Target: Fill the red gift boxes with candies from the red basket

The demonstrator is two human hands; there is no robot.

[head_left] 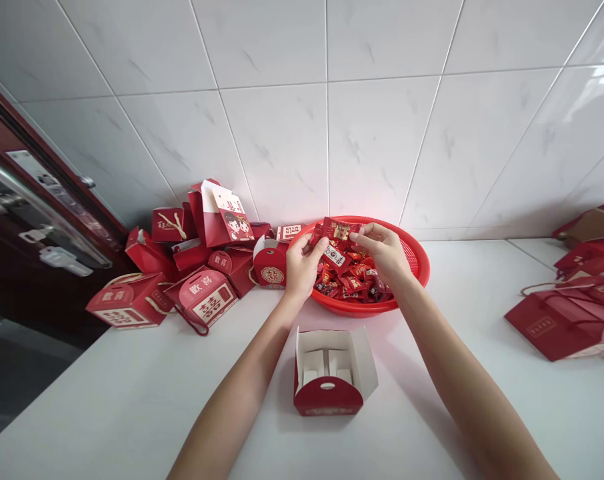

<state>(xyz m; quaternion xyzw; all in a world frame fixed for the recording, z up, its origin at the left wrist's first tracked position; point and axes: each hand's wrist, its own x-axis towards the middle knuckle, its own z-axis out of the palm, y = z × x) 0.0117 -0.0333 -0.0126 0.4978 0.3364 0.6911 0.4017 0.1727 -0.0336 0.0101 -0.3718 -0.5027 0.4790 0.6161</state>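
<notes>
Over the red plastic basket (423, 263), my left hand (302, 265) is closed with its thumb against red wrapped candies, one of them bearing a white label (335, 255). My right hand (383, 252) pinches the right end of a red candy packet (341, 229) with gold print. That packet's left end lies close to my left fingers, which are partly hidden. Below the hands, loose candies (353, 285) in red and dark wrappers fill the basket. Nearer to me stands an open red gift box (329, 399), its white inside facing up and a flap spread to the right.
Several red gift boxes (209, 297) are heaped at the left against the tiled wall (282, 153). More red boxes (557, 320) lie at the right edge of the white table (147, 400). A dark door frame with a metal lock (62, 260) stands far left.
</notes>
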